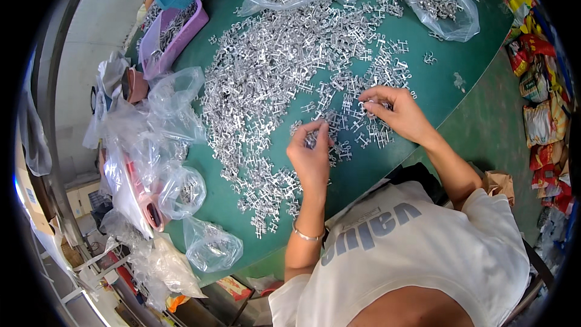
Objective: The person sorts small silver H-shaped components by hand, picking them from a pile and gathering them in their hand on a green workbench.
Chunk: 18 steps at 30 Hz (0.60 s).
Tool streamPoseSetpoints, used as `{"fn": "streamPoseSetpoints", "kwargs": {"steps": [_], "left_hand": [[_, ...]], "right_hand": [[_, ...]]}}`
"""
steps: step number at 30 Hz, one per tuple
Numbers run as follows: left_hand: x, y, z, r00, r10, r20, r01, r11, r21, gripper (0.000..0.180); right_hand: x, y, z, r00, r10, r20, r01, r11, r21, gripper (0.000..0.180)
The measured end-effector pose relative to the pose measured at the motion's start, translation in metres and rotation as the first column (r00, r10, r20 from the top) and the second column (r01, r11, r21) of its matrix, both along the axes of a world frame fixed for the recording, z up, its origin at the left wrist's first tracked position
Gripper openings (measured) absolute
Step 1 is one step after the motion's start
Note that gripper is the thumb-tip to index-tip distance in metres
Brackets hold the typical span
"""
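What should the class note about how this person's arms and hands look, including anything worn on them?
The white sleeves are short and loose. The left hand and right hand are ungloved. A thin, silver-coloured bangle circles the left wrist; none shows on the right.

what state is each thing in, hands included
metal pieces: loose, heaped and scattered
left hand: partly curled, grip unclear
right hand: partly curled, grip unclear
purple basket: holding metal pieces
upper-right clear plastic bag: spread open, metal pieces inside
bracelet: being worn
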<state>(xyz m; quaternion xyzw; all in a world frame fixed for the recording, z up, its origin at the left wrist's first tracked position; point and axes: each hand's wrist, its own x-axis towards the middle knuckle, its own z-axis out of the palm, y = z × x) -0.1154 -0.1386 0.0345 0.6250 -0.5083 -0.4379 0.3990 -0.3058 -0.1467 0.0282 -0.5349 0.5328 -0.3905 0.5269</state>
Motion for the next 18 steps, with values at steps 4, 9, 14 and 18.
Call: {"fn": "streamPoseSetpoints", "kwargs": {"steps": [4,9,14,18], "left_hand": [[-0.003,-0.001,0.004,0.996,0.081,0.029,-0.079,0.995,-0.06,0.005],[0.009,-0.001,-0.006,0.996,0.087,0.025,-0.08,0.976,-0.2,0.022],[0.005,0.015,-0.003,0.739,-0.043,-0.673,0.396,0.836,0.381,0.023],[0.009,0.02,-0.019,0.658,0.091,-0.747,0.387,0.811,0.439,0.025]], "right_hand": [[0.004,0.002,-0.01,0.994,-0.071,0.086,0.075,0.996,-0.042,0.015],[0.006,0.005,0.0,0.971,0.013,0.238,-0.037,0.995,0.096,0.014],[0.012,0.013,0.001,0.96,0.214,0.178,-0.221,0.975,0.019,0.013],[0.009,0.001,0.0,0.98,0.031,-0.195,-0.072,0.976,-0.205,0.012]]}}
